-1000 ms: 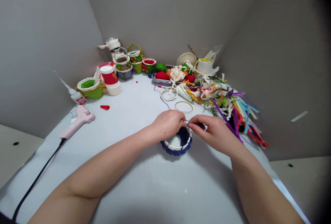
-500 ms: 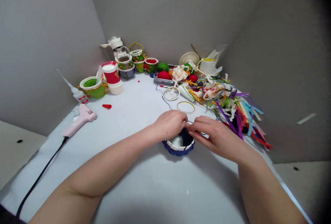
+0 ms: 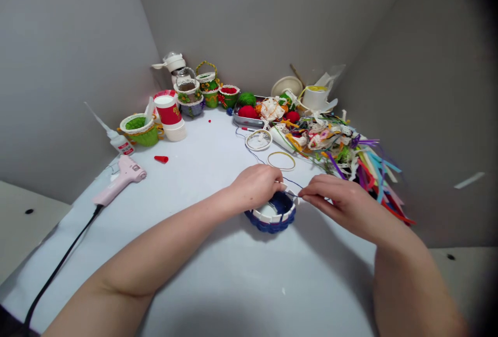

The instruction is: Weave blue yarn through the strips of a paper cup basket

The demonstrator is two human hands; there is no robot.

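A small cup cut into white strips (image 3: 271, 217), its outside wound with dark blue yarn (image 3: 268, 226), sits on the table. My left hand (image 3: 260, 185) is closed on the cup's far rim, its fingertips partly hidden behind the knuckles. Just right of the cup, my right hand (image 3: 330, 197) pinches a strand of blue yarn (image 3: 292, 182) between thumb and fingers. From there the strand reaches over the rim toward my left fingers, and a loose length runs back across the table toward the tray.
A pink glue gun (image 3: 120, 180), a glue bottle (image 3: 121, 142) and a red cap (image 3: 161, 159) lie left. Finished baskets (image 3: 190, 103) and a red paper cup (image 3: 168, 111) stand behind. A metal tray (image 3: 249, 123), two rings (image 3: 280, 160) and a ribbon heap (image 3: 338, 145) are beyond.
My right hand has moved right, away from the cup's rim, drawing the blue strand out. My left hand stays at the rim, and more of the cup's inside shows.
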